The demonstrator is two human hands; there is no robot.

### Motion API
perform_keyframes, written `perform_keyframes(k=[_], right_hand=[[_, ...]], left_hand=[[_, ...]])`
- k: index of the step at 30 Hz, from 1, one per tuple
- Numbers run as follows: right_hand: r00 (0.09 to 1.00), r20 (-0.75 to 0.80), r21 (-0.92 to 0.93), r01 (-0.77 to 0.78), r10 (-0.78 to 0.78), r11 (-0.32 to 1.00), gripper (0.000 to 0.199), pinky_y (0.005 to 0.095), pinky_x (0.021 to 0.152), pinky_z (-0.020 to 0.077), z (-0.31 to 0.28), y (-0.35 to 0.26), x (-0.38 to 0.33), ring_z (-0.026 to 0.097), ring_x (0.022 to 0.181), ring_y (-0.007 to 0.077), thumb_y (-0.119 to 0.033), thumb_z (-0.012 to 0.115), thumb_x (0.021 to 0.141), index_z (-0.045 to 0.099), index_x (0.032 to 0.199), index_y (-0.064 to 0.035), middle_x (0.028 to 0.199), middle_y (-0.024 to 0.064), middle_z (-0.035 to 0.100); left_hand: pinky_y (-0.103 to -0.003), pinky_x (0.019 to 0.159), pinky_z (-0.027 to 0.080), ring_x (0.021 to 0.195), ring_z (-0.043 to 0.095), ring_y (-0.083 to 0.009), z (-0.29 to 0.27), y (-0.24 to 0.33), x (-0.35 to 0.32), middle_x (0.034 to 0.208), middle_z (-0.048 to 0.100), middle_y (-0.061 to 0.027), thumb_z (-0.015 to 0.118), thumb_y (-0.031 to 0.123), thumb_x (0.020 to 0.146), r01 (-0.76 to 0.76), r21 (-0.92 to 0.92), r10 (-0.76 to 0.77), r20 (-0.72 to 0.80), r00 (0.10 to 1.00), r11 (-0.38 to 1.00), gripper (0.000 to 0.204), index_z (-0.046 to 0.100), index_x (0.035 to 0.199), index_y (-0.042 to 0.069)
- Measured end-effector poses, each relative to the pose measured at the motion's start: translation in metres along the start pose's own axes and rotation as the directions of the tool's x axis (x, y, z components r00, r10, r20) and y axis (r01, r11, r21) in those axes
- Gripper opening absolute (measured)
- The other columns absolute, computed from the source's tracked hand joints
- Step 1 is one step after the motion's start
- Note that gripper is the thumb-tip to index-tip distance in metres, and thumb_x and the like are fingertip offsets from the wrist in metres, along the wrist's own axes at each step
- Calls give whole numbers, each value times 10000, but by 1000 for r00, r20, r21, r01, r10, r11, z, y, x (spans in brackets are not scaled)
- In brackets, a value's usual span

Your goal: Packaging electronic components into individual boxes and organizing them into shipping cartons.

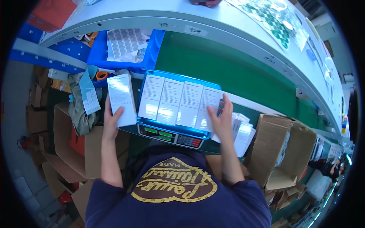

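Observation:
My left hand (111, 119) grips a flat white box (122, 95) with fine print, held just left of a digital counting scale (169, 136). Its thumb lies over the front of the box and the fingers go behind. On the scale's blue pan (182, 76) several similar white boxes (170, 98) lie side by side in a row. At the right end of this row, my right hand (223, 118) has its thumb on the last box (207, 106) and its fingers along the right edge. More white boxes (243, 135) lie right of the scale, partly behind my right forearm.
Behind the scale stands a blue bin (155, 51) with printed sheets. An orange tape roll (102, 75) and a grey-green cloth (81, 117) are at the left. Open cardboard boxes flank me, left (93, 152) and right (266, 152). A white shelf (228, 28) spans overhead.

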State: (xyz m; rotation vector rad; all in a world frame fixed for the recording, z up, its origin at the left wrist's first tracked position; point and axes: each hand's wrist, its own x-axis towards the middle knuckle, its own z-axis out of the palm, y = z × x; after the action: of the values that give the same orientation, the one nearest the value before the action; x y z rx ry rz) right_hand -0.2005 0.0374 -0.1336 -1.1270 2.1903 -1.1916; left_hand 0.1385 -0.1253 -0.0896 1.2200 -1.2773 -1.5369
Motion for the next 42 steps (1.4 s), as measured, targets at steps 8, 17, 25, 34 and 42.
perform_keyframes(k=[8,17,25,34,42], right_hand=[[901,290,-136,-296,324,945,708,400,883,538,-7,6,39,649,1054,303,-439,757,818,505,1351,-47,1180,198,639],[836,385,-473,-186,392,861,781,373,874,537,-6,-2,78,689,976,313,-633,716,759,597,1223,-16,1071,210,693],[954,-95,-163,-296,283,941,586,369,786,506,-2,-55,-27,622,886,272,-515,710,816,652,1131,-25,1008,165,638],[533,-647,551,-169,546,817,981,307,1003,419,-88,-146,-244,552,1162,186,-437,841,733,350,1452,16,1298,112,557],[109,-722,635,-289,683,717,887,305,1001,428,-104,-112,-456,540,1179,171,-266,831,783,349,1466,31,1339,123,557]], left_hand=[[-379,1095,337,1368,380,-294,-7,-28,89,1466,405,-187,700,339,863,-6,432,-211,453,866,902,788,333,1466,-10],[-322,527,574,612,705,-252,12,4,190,815,706,-188,513,702,860,-49,895,-639,354,683,444,825,660,1023,-92],[-419,805,535,881,694,-356,-17,37,120,895,695,-256,637,571,835,-322,809,-262,490,831,492,701,644,1014,-107],[-317,918,430,1060,541,-195,42,97,-28,1154,569,-117,701,567,814,-317,337,39,629,777,886,840,439,1299,-67],[-333,857,477,976,609,-207,169,16,-153,1064,632,-159,751,374,797,-406,427,-344,901,264,808,675,462,1234,-51]])
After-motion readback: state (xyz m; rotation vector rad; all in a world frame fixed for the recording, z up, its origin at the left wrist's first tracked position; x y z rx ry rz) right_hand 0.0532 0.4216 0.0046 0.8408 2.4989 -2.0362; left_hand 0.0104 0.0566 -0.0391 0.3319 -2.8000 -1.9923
